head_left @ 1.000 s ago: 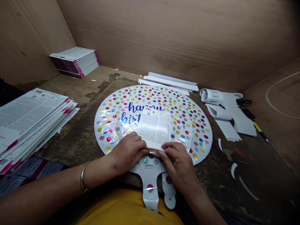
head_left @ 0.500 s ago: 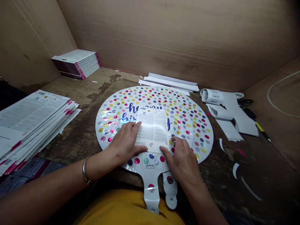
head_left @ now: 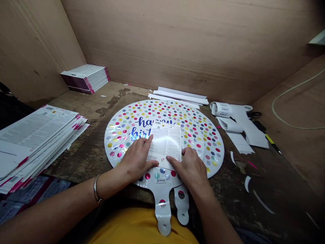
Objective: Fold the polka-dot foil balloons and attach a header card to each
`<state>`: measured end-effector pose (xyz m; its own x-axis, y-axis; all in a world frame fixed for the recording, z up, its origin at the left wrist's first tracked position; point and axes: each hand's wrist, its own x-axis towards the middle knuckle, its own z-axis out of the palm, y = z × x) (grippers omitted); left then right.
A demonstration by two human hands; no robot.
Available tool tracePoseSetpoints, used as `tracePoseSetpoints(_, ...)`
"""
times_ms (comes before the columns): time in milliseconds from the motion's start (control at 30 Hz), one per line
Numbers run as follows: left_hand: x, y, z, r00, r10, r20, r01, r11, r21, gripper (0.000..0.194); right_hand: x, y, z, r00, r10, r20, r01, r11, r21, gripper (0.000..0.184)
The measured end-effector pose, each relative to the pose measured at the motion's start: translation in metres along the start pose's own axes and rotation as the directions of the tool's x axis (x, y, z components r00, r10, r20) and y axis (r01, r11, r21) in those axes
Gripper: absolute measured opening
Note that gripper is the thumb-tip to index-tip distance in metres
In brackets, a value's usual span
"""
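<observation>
Left hand (head_left: 137,158), right hand (head_left: 190,166) — half-open, both touching printed card (head_left: 166,145).

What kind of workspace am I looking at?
Probably a small packing bench: a neat stack of printed cards, a roll of barcode labels and flat "happy birthday" balloons share a worn table with board walls.

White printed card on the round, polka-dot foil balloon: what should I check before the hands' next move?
1. Left hand touching the white printed card: ok.
2. Right hand touching it: ok.
3. Blue cursive lettering on the polka-dot foil balloon uncovered: not ok, partly hidden.
4. Yellow-and-black pen off the balloon: ok.
5. Card stuck to the balloon: cannot tell.
</observation>
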<state>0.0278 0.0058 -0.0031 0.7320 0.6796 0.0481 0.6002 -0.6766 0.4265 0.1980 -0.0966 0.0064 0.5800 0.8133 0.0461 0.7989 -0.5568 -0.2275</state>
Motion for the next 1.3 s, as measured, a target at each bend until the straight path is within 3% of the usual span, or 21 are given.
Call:
tracePoseSetpoints(133,-0.001,0.002,-0.001,1.0,-0.001,0.004,0.001,1.0,-0.015,0.083,0.001,-0.002,-0.003,0.999,0.021,0.024,-0.023,0.996,0.088,0.032)
tracePoseSetpoints(233,-0.002,-0.001,-0.001,1.0,-0.003,-0.014,0.002,0.998,-0.064,0.081,-0.001,-0.004,-0.006,0.998,0.042,0.041,-0.054,0.924,0.378,0.026)
tracePoseSetpoints(300,-0.003,-0.004,-0.001,0.998,-0.025,-0.06,0.015,0.987,-0.157,0.088,-0.003,-0.002,-0.008,0.995,0.059,0.081,-0.097,0.779,0.619,0.033)
tracePoseSetpoints(367,-0.002,-0.006,-0.001,0.987,-0.137,-0.078,0.097,0.918,-0.385,0.1,-0.003,0.004,-0.01,0.985,0.086,0.147,-0.171,0.553,0.815,0.038)
tracePoseSetpoints(433,-0.001,-0.003,-0.001,0.968,-0.237,0.082,0.224,0.67,-0.708,0.102,-0.002,0.012,-0.013,0.971,0.104,0.217,-0.24,0.323,0.916,0.038)
tracePoseSetpoints(467,-0.001,0.001,0.0,0.956,-0.211,0.203,0.283,0.487,-0.826,0.096,-0.002,0.016,-0.014,0.964,0.094,0.247,-0.263,0.247,0.933,0.038)
tracePoseSetpoints(533,-0.001,0.012,0.003,0.934,-0.054,0.354,0.358,0.16,-0.92,0.074,-0.003,0.023,-0.019,0.958,0.048,0.283,-0.287,0.191,0.939,0.034)
tracePoseSetpoints(567,-0.002,0.018,0.005,0.928,0.006,0.371,0.371,0.054,-0.927,0.063,-0.006,0.024,-0.021,0.957,0.032,0.289,-0.29,0.179,0.94,0.031)
tracePoseSetpoints(633,-0.003,0.029,0.009,0.936,0.004,0.352,0.351,-0.06,-0.934,0.05,-0.012,0.025,-0.024,0.954,0.024,0.299,-0.3,0.119,0.947,0.027)
tracePoseSetpoints(800,-0.008,0.043,0.017,0.936,-0.122,0.329,0.313,-0.135,-0.94,0.045,-0.035,0.009,-0.018,0.923,-0.024,0.384,-0.383,-0.157,0.91,0.04)
tracePoseSetpoints(1000,-0.01,0.051,0.018,0.937,-0.16,0.31,0.303,-0.069,-0.951,0.048,-0.041,-0.003,0.004,0.921,-0.053,0.386,-0.381,-0.333,0.863,0.043)
tracePoseSetpoints(1067,-0.01,0.051,0.019,0.953,-0.15,0.263,0.259,-0.042,-0.965,0.045,-0.04,0.004,0.004,0.901,-0.101,0.421,-0.431,-0.312,0.847,0.042)
tracePoseSetpoints(1133,-0.009,0.049,0.02,0.96,-0.17,0.222,0.222,-0.019,-0.975,0.045,-0.039,0.016,0.0,0.896,-0.131,0.425,-0.443,-0.188,0.877,0.044)
tracePoseSetpoints(1200,-0.009,0.047,0.021,0.954,-0.203,0.22,0.221,-0.016,-0.975,0.049,-0.038,0.028,-0.007,0.957,-0.005,0.288,-0.287,0.077,0.955,0.045)
tracePoseSetpoints(1267,-0.009,0.047,0.021,0.945,-0.219,0.244,0.243,-0.034,-0.97,0.053,-0.036,0.037,-0.014,0.995,0.092,-0.038,-0.011,0.48,0.877,0.04)
tracePoseSetpoints(1300,-0.009,0.047,0.021,0.942,-0.215,0.257,0.254,-0.041,-0.966,0.053,-0.035,0.038,-0.017,0.979,0.037,-0.201,0.129,0.65,0.749,0.036)
